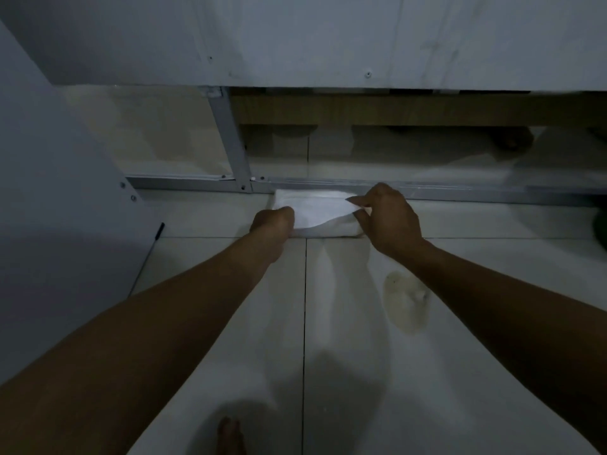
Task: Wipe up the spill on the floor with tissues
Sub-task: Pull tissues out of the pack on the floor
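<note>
A white pack of tissues [315,213] lies on the pale floor tiles, against a metal floor rail. My left hand [274,221] grips its left end. My right hand [386,216] pinches a tissue sheet at the pack's right end between thumb and forefinger. A yellowish spill [405,302] sits on the tile nearer to me, below my right forearm and apart from both hands.
A metal frame rail [460,190] with an upright post [231,139] runs across behind the tissues. A white panel [295,41] overhangs above. A grey panel [59,192] stands at left. My toes [230,435] show at the bottom edge. A dark object [601,229] sits at far right.
</note>
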